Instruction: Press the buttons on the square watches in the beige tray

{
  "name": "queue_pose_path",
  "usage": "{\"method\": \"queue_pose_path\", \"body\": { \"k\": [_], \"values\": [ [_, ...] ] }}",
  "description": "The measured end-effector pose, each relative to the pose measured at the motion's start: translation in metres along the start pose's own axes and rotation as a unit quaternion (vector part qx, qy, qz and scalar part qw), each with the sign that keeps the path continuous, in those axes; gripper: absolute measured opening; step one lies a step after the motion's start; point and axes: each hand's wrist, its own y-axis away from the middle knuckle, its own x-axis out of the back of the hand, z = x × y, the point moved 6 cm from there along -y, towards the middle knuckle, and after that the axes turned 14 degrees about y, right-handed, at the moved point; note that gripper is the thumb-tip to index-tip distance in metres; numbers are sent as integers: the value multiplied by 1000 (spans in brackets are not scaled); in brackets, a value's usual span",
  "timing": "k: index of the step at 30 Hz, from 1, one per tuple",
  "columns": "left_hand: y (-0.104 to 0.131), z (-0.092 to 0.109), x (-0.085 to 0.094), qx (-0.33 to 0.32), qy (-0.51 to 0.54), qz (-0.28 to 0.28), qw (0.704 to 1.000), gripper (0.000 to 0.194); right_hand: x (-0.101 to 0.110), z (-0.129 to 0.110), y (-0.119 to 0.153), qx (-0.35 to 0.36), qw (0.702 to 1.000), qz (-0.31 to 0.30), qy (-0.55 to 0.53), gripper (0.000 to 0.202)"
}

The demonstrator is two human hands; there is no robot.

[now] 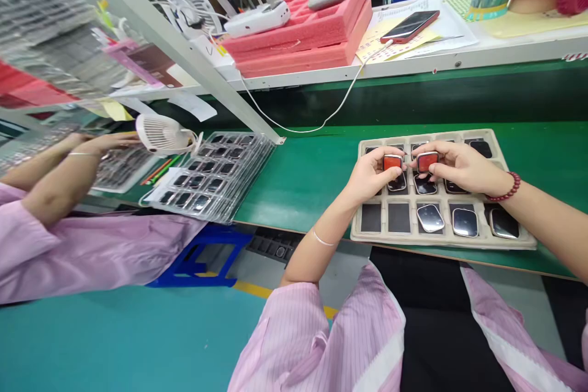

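My left hand (pixel 370 173) is closed, pinching a smartwatch case (pixel 392 162) with a red-orange face. In my right hand (pixel 466 166) a second, similar smartwatch case (pixel 427 162) is gripped between the fingers and thumb. Both are held just above a cream compartment tray (pixel 459 240) on the green bench. Dark-faced watch cases sit in the tray's middle row, partly hidden by my hands. Along the front row, a watch case (pixel 430 218) lies tilted in its compartment, with another watch case (pixel 465 222) beside it. Two front compartments at the left show only dark bottoms.
Clear stacked trays (pixel 234 196) of watch parts stand on the bench to the left, near a small white fan (pixel 160 133). A co-worker's arms (pixel 68 171) reach in beyond. Above the bench, a shelf carries pink foam blocks (pixel 298 30) and a phone (pixel 410 27) with a hanging cable.
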Motion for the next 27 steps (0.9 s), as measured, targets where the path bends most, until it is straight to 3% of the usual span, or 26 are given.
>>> {"method": "queue_pose_path", "body": {
  "k": [7, 16, 27],
  "values": [
    [1, -1, 0, 29, 3, 17, 999, 44, 1, 2, 0, -26, 1000, -15, 4, 26],
    [3, 5, -1, 39, -11, 34, 999, 45, 2, 2, 1, -22, 999, -25, -9, 35],
    [2, 1, -2, 31, -3, 12, 999, 45, 3, 1, 1, -17, 1000, -5, -4, 28]
  ]
}}
